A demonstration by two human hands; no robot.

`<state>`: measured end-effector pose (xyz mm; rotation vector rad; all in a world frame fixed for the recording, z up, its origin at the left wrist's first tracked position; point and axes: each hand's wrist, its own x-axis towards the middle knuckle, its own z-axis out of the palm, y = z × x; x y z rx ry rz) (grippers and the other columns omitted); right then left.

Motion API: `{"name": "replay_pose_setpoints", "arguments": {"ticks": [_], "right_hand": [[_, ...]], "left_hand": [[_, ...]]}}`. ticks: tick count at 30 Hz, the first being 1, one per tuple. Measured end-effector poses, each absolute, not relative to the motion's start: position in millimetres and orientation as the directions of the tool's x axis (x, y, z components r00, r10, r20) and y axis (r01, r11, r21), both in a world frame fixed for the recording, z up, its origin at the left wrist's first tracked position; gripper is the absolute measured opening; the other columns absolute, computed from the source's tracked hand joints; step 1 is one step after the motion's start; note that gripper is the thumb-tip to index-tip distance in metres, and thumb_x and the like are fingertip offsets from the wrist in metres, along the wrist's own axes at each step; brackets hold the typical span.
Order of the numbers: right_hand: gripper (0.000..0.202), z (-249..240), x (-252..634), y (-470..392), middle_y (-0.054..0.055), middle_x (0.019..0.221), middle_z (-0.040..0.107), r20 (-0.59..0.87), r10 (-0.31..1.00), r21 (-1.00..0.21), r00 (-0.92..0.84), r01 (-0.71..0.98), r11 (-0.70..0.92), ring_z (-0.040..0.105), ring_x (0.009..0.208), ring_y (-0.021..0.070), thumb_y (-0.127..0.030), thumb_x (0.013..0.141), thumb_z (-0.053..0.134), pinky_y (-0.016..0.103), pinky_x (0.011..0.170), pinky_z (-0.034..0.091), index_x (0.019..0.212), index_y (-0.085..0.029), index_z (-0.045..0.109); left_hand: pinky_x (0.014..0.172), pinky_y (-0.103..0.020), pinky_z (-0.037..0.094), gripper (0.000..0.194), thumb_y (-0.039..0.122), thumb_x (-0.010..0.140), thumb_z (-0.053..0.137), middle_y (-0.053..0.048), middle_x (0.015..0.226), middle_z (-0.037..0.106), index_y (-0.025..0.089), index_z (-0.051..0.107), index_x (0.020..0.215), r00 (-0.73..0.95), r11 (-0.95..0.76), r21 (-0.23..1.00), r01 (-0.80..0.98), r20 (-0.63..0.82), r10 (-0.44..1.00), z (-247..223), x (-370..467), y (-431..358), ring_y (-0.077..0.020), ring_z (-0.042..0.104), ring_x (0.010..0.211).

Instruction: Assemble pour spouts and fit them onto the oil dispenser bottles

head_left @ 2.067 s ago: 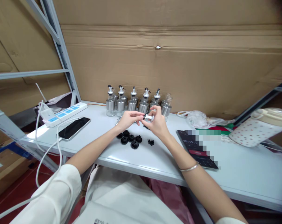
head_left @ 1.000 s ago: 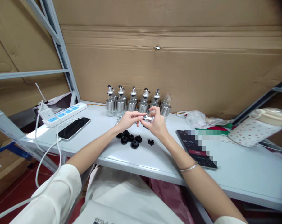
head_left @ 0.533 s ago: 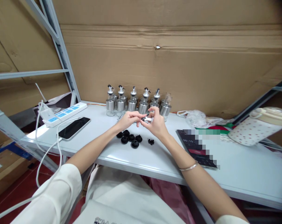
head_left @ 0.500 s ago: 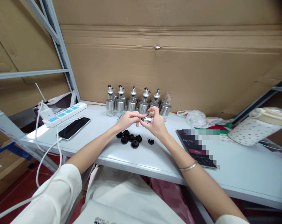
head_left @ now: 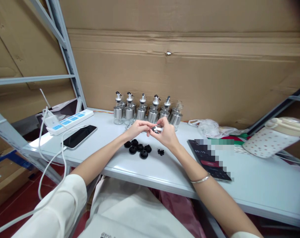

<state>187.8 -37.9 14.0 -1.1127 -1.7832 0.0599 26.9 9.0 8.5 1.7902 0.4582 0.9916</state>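
Pale metal shelf (head_left: pixel 130 165): steel-banded oil bottles (head_left: pixel 153 115) at back; black stoppers (head_left: pixel 143 154) and small black parts (head_left: pixel 161 152) in front; power strip (head_left: pixel 70 122) and smartphone (head_left: pixel 80 136) left; timer phone (head_left: pixel 206 162), plastic bag (head_left: pixel 209 128) right.

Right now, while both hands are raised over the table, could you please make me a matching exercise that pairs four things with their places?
Things:
1. Small pale-and-black part
2. Black stoppers
3. Glass-and-metal bottles
4. White power strip

Places:
A. Standing grouped before the cardboard sheet
B. Beyond a dark-screened phone, towards the left end of the table
C. At the fingertips, where the left hand and right hand meet
D. Clustered on the table, nearer the front edge than the bottles

Pairs: 1-C, 2-D, 3-A, 4-B
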Motion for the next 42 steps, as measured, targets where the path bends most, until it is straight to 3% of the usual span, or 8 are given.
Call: {"name": "replay_pose_setpoints", "arguments": {"ticks": [7, 13, 15, 18, 23, 28, 36, 42], "right_hand": [[0.037, 14.5, 191.4, -32.0, -0.004, 0.061, 0.056, 0.701, 0.713, -0.512, -0.031, 0.673, 0.533, 0.056, 0.05, 0.0135, -0.04, 0.067, 0.064, 0.023, 0.049, 0.043, 0.079, -0.024, 0.033], [0.036, 14.2, 199.7, -25.0, -0.003, 0.063, 0.055, 0.706, 0.708, -0.506, 0.035, 0.724, 0.469, 0.054, 0.049, 0.0142, -0.044, 0.068, 0.062, 0.026, 0.052, 0.043, 0.079, -0.024, 0.035], [0.034, 15.7, 204.7, -21.5, 0.0, 0.068, 0.058, 0.712, 0.697, -0.501, 0.08, 0.754, 0.425, 0.057, 0.056, 0.0167, -0.044, 0.069, 0.062, 0.028, 0.058, 0.045, 0.081, -0.023, 0.037], [0.033, 19.2, 216.6, -15.0, 0.007, 0.081, 0.063, 0.713, 0.681, -0.501, 0.164, 0.798, 0.333, 0.061, 0.072, 0.0228, -0.04, 0.071, 0.06, 0.033, 0.067, 0.047, 0.092, -0.021, 0.044], [0.061, 23.6, 242.3, -4.0, 0.014, 0.086, 0.067, 0.658, 0.708, -0.498, 0.257, 0.854, 0.153, 0.064, 0.077, 0.0285, -0.03, 0.073, 0.06, 0.038, 0.07, 0.047, 0.128, -0.011, 0.04], [0.085, 29.1, 254.8, 7.3, 0.017, 0.078, 0.069, 0.573, 0.759, -0.473, 0.309, 0.881, -0.002, 0.064, 0.073, 0.0329, -0.041, 0.072, 0.067, 0.042, 0.068, 0.047, 0.142, -0.01, 0.029], [0.061, 41.4, 250.5, 8.0, 0.021, 0.084, 0.068, 0.541, 0.76, -0.445, 0.361, 0.889, -0.105, 0.064, 0.079, 0.0358, -0.041, 0.08, 0.058, 0.045, 0.07, 0.046, 0.131, -0.011, 0.046], [0.031, 45.5, 246.8, -7.3, 0.016, 0.072, 0.066, 0.582, 0.711, -0.457, 0.395, 0.882, -0.116, 0.063, 0.074, 0.0332, -0.037, 0.082, 0.051, 0.041, 0.067, 0.043, 0.103, -0.016, 0.06]], "left_hand": [[0.064, -0.024, 0.048, 0.035, 0.018, 0.078, 0.046, -0.004, 0.082, 0.067, 0.011, 0.068, 0.105, 0.539, -0.624, 0.78, 0.048, 0.506, 0.674, 13.7, 29.1, 0.0, -0.0075, 0.056, 0.056], [0.07, -0.026, 0.049, 0.042, 0.014, 0.079, 0.045, -0.005, 0.097, 0.067, 0.016, 0.06, 0.119, 0.575, -0.772, 0.576, 0.27, 0.546, 0.609, 10.2, 25.7, 0.9, -0.009, 0.057, 0.063], [0.076, -0.028, 0.048, 0.05, 0.011, 0.077, 0.046, -0.004, 0.096, 0.067, 0.018, 0.054, 0.126, 0.611, -0.807, 0.489, 0.332, 0.541, 0.578, 9.3, 23.4, 2.1, -0.0114, 0.058, 0.069], [0.081, -0.03, 0.046, 0.042, 0.01, 0.079, 0.045, -0.006, 0.098, 0.067, 0.016, 0.06, 0.118, 0.677, -0.844, 0.372, 0.387, 0.507, 0.534, 7.7, 21.6, 3.0, -0.0157, 0.06, 0.081], [0.083, -0.029, 0.046, 0.03, 0.014, 0.084, 0.045, -0.009, 0.097, 0.067, 0.014, 0.066, 0.105, 0.772, -0.876, 0.256, 0.41, 0.414, 0.482, 3.5, 23.6, 2.0, -0.019, 0.063, 0.088], [0.084, -0.029, 0.046, 0.03, 0.015, 0.087, 0.043, -0.009, 0.1, 0.068, 0.014, 0.065, 0.107, 0.8, -0.876, 0.214, 0.433, 0.357, 0.482, 0.2, 24.7, 1.9, -0.0191, 0.063, 0.091], [0.084, -0.026, 0.046, 0.026, 0.013, 0.084, 0.048, -0.007, 0.102, 0.07, 0.016, 0.067, 0.101, 0.813, -0.86, 0.202, 0.468, 0.285, 0.509, -5.0, 24.5, 4.0, -0.0177, 0.065, 0.091], [0.084, -0.028, 0.046, 0.027, 0.014, 0.085, 0.046, -0.008, 0.101, 0.071, 0.015, 0.067, 0.102, 0.805, -0.854, 0.209, 0.477, 0.285, 0.52, -4.1, 24.0, 6.0, -0.019, 0.065, 0.091]]}}
